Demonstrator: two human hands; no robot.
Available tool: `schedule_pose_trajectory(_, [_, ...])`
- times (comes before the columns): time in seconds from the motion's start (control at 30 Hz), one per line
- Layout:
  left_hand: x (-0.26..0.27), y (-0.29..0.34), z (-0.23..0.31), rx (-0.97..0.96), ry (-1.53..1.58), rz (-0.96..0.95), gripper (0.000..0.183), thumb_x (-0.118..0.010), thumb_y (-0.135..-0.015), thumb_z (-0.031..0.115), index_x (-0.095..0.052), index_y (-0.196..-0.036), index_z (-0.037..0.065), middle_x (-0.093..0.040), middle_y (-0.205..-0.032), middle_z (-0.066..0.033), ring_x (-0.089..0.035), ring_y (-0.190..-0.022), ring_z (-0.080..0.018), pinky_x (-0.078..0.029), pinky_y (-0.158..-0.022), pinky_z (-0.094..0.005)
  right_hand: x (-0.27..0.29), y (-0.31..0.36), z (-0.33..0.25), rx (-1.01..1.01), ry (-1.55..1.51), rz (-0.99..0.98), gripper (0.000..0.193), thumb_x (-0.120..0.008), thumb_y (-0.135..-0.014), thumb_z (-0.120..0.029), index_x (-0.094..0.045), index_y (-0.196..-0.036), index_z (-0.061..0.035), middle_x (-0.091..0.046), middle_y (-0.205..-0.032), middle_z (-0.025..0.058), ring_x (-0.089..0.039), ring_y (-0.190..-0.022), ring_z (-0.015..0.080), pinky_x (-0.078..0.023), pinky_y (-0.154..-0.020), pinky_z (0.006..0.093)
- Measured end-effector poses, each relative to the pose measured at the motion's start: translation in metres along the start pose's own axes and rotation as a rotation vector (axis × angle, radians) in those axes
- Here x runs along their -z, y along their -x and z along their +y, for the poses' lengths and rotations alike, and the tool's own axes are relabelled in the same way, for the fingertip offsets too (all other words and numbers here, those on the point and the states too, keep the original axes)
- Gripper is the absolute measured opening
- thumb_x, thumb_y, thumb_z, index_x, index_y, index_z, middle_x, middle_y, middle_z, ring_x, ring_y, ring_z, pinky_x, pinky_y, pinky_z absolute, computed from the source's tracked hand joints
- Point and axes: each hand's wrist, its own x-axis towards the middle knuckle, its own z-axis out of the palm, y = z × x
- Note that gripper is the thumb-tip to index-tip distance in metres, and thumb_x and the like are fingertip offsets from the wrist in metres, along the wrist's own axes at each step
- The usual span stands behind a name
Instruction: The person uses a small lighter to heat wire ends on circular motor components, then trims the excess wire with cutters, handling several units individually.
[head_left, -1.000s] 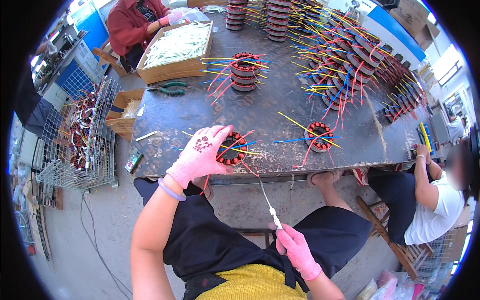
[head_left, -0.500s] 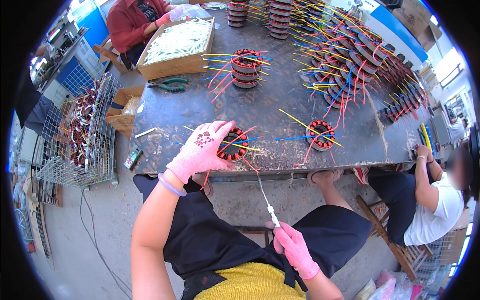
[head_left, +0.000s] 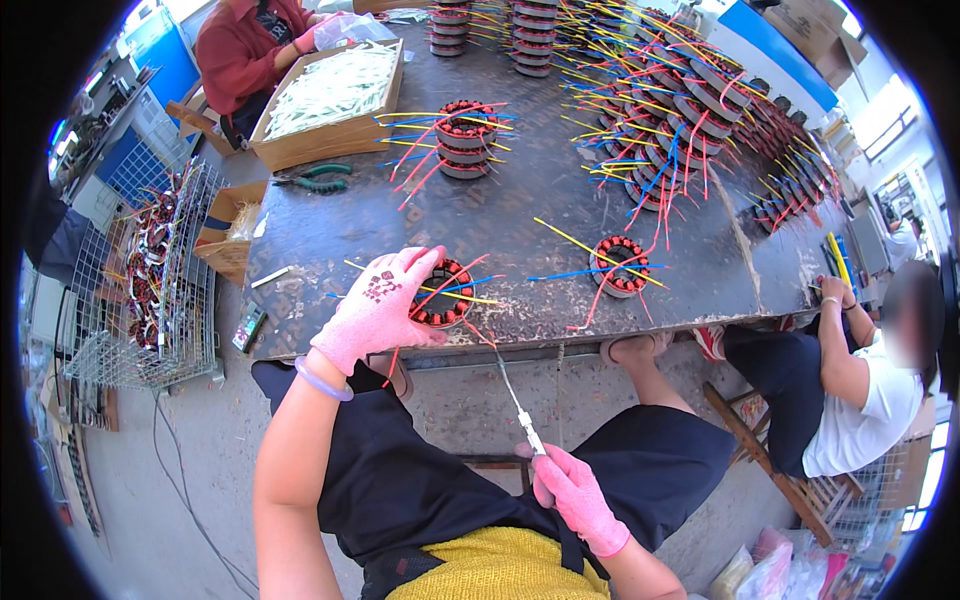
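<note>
My left hand (head_left: 368,312), in a pink glove, is wrapped round the left side of a stator (head_left: 440,319) at the table's near edge. This ring has red coils, with red, blue and yellow lead wires sticking out. In my right hand (head_left: 584,502), also pink-gloved, is a slim tool with a white handle (head_left: 530,431) and a thin metal shaft. The shaft reaches up towards a red lead at the stator's near side; whether its tip hooks that wire is too small to tell. A second stator (head_left: 619,266) lies to the right, apart from both hands.
A short stator stack (head_left: 466,148) stands farther back, with green-handled pliers (head_left: 318,180) to its left. Many wired stators (head_left: 690,120) crowd the back right. A cardboard box (head_left: 270,150) holds white sleeves. A wire basket (head_left: 190,350) stands left; co-workers sit back left and right.
The whole view has shifted slightly, so everything appears a little farther left. Both hands keep their holds, and the tool stays near the red lead.
</note>
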Motion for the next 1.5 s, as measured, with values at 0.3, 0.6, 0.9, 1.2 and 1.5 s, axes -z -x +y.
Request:
schedule_pose_trajectory(0.3, [-0.001,-0.001,0.0,-0.01,-0.012,0.001,0.101,-0.089,-0.06,0.03,-0.043,-0.147,0.005,-0.051,-0.14,-0.0167,-0.049,-0.13,-0.0369,-0.04,-0.11,-0.0426,-0.001,-0.001,-0.002,0.02,0.051,0.008,0.04,-0.049,-0.106,-0.029,-0.058,-0.131,0.0,-0.049,-0.067,-0.003,-0.045,-0.06,0.0053,-0.037,-0.057,0.0235])
schedule_pose_trajectory(0.6, [0.004,-0.004,0.008,0.036,-0.027,-0.042,0.103,-0.09,-0.059,0.03,-0.043,-0.147,0.004,-0.049,-0.143,-0.0171,-0.048,-0.131,-0.0377,-0.039,-0.111,-0.0429,-0.001,-0.003,0.001,-0.001,-0.025,-0.016,0.039,-0.048,-0.105,-0.029,-0.059,-0.131,-0.001,-0.049,-0.066,-0.0032,-0.045,-0.059,0.0052,-0.037,-0.056,0.0241])
schedule_pose_trajectory(0.9, [0.004,-0.005,0.007,0.012,-0.031,-0.029,0.102,-0.09,-0.06,0.035,-0.044,-0.145,0.003,-0.051,-0.14,-0.0176,-0.05,-0.129,-0.038,-0.039,-0.11,-0.044,0.0,-0.003,0.002,-0.009,-0.028,-0.029,0.039,-0.048,-0.105,-0.027,-0.058,-0.132,-0.0011,-0.05,-0.067,-0.0024,-0.046,-0.058,0.0062,-0.038,-0.056,0.025])
schedule_pose_trajectory(1.2, [0.002,-0.005,0.007,0.009,-0.015,-0.016,0.101,-0.091,-0.059,0.033,-0.046,-0.144,0.004,-0.053,-0.139,-0.0176,-0.051,-0.127,-0.038,-0.04,-0.109,-0.0434,-0.001,-0.005,0.004,0.014,-0.037,-0.041,0.039,-0.046,-0.106,-0.028,-0.059,-0.131,-0.0012,-0.05,-0.066,-0.0018,-0.046,-0.058,0.0066,-0.039,-0.056,0.0253])
schedule_pose_trajectory(1.5, [0.004,-0.007,0.01,0.023,-0.004,-0.042,0.104,-0.091,-0.059,0.03,-0.043,-0.147,0.002,-0.05,-0.142,-0.0186,-0.049,-0.131,-0.0373,-0.038,-0.111,-0.0429,-0.002,-0.003,0.002,-0.02,-0.062,-0.028,0.039,-0.047,-0.106,-0.028,-0.059,-0.13,-0.0014,-0.05,-0.067,-0.0033,-0.045,-0.059,0.0054,-0.037,-0.056,0.0239])
